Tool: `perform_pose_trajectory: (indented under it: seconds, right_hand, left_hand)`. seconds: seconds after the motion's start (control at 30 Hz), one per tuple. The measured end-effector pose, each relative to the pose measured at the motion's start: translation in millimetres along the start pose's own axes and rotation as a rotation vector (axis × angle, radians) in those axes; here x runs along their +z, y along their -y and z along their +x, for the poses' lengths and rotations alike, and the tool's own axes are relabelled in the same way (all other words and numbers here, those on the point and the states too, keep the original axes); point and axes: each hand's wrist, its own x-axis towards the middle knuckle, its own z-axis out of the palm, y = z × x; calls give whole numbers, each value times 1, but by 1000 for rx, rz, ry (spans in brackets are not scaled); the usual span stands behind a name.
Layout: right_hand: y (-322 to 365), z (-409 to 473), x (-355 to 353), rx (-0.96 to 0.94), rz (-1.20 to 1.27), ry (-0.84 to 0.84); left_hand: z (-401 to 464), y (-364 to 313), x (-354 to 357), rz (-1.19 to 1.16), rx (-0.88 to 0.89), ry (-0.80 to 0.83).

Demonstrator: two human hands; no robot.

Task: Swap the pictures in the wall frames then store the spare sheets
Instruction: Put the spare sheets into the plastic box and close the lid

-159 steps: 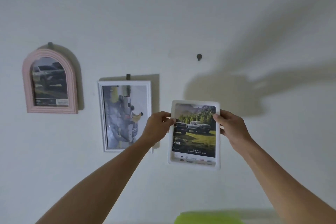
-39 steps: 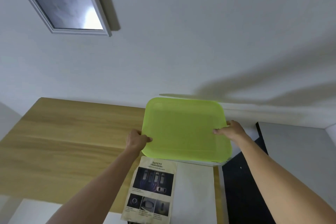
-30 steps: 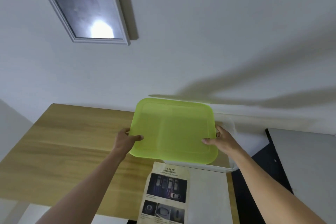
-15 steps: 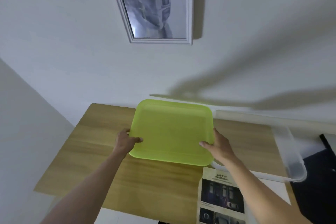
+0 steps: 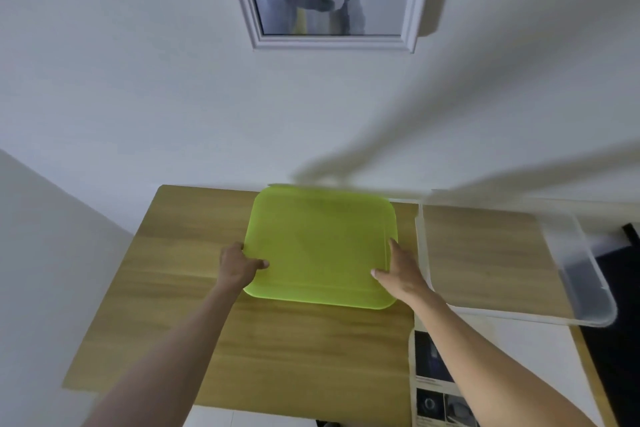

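A lime-green lid [image 5: 320, 246] lies low over the middle of the wooden table [image 5: 180, 288]. My left hand [image 5: 239, 265] grips its left edge, thumb on top. My right hand [image 5: 401, 270] grips its right edge. To the right stands a clear plastic box [image 5: 585, 274], uncovered, with the wood showing through its bottom. A printed sheet with car pictures [image 5: 433, 385] lies at the table's front right, partly under my right forearm. On the wall above hangs a white rectangular frame [image 5: 332, 42] holding a picture.
A white wall rises behind the table and another closes in on the left. A dark surface [image 5: 623, 374] lies beyond the table's right edge. Bare wood lies in front of the lid and to its left.
Both hands have lifted the green lid off the clear box and carried it left, lower over the table. The box stands uncovered, and the view has swung left.
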Motion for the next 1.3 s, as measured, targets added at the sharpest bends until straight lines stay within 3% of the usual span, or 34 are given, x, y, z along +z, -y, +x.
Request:
perform_pose_trajectory:
  seconds: [0.47, 0.7, 0.8, 0.93, 1.13, 1.3]
  right_hand:
    - [7, 0, 28, 51, -213, -44]
    - [4, -23, 0, -282, -255, -256]
    - [-13, -35, -24, -486, -243, -354]
    - [-58, -56, -58, -662, -211, -474]
    - [-158, -101, -103, -793, -229, -573]
    - [-253, -128, -121, -682, -281, -575]
  left_hand:
    - [14, 11, 9, 265, 31, 20]
    - [-44, -3, 28, 246, 188, -275]
    - [-74, -12, 54, 211, 283, -302]
    - [-130, -29, 104, 119, 350, -261]
    - [-223, -38, 192, 185, 217, -38]
    - [-274, -34, 246, 322, 28, 85]
